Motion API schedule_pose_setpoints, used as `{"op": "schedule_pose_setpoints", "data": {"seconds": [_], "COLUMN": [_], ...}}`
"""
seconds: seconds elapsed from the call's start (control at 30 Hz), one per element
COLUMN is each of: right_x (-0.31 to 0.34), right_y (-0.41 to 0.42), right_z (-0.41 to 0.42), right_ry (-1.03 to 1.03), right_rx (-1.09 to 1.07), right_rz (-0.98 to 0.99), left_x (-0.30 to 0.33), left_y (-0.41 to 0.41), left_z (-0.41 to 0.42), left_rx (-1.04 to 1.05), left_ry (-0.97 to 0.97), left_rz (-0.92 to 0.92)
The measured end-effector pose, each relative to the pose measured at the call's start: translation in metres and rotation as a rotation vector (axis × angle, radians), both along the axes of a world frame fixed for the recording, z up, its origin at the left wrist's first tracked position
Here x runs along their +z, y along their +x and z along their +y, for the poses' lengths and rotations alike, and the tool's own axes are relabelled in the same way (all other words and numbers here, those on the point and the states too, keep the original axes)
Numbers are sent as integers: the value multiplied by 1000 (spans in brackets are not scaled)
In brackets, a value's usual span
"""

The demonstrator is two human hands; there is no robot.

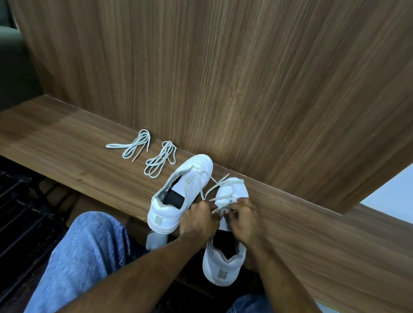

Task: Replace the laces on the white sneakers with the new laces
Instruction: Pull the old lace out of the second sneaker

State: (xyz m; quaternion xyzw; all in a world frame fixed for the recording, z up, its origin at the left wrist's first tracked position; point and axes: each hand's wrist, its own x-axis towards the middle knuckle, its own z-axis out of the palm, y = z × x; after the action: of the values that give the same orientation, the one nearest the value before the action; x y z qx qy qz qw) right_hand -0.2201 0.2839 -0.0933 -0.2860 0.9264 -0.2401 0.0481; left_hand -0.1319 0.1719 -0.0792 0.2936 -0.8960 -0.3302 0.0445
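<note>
Old lace [219,183] is being undone on the right sneaker [227,236], pinched by left hand [199,218] and right hand [242,218]. Next it likely needs pulling free of the eyelets; new laces [146,153] lie untouched.

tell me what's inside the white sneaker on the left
Inside the left white sneaker a dark insole shows through the opening, with pale grey lining round the collar. The toe end inside is covered by the tongue and upper, so unseen.
</note>
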Motion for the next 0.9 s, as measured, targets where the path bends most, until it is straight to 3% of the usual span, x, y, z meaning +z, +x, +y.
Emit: {"op": "schedule_pose_setpoints", "data": {"seconds": [0.13,0.23,0.27,0.3,0.37,0.43,0.57,0.63,0.7,0.77,0.9], "right_x": [19,49,56,59,59,44,21,16,15,15,38], "right_y": [2,-4,-8,-12,-13,-7,7,13,15,12,7], "right_z": [7,19,24,27,32,30,10,1,-4,-6,2], "right_ry": [-641,-1135,-1202,-1180,-855,-449,107,285,251,82,-604], "right_rx": [-235,-490,-562,-604,-581,-452,-67,12,-15,-50,-276], "right_rz": [-257,-244,-213,-147,-20,81,143,183,197,126,-208], "left_x": [-4,-6,-6,-6,-6,-7,-6,-5,-4,-3,-5], "left_y": [-2,-3,-3,-4,-4,-5,-4,-3,-3,-2,-2], "left_z": [-3,-2,-2,-1,-1,-1,0,0,0,-2,-3], "left_rx": [-7,9,7,2,-5,-6,-11,-10,-9,-7,-9], "left_ry": [22,0,-10,-18,-23,-21,-36,-35,-11,11,20], "left_rz": [-8,-26,-31,-34,-34,-38,-52,-48,-45,-44,-40]}}
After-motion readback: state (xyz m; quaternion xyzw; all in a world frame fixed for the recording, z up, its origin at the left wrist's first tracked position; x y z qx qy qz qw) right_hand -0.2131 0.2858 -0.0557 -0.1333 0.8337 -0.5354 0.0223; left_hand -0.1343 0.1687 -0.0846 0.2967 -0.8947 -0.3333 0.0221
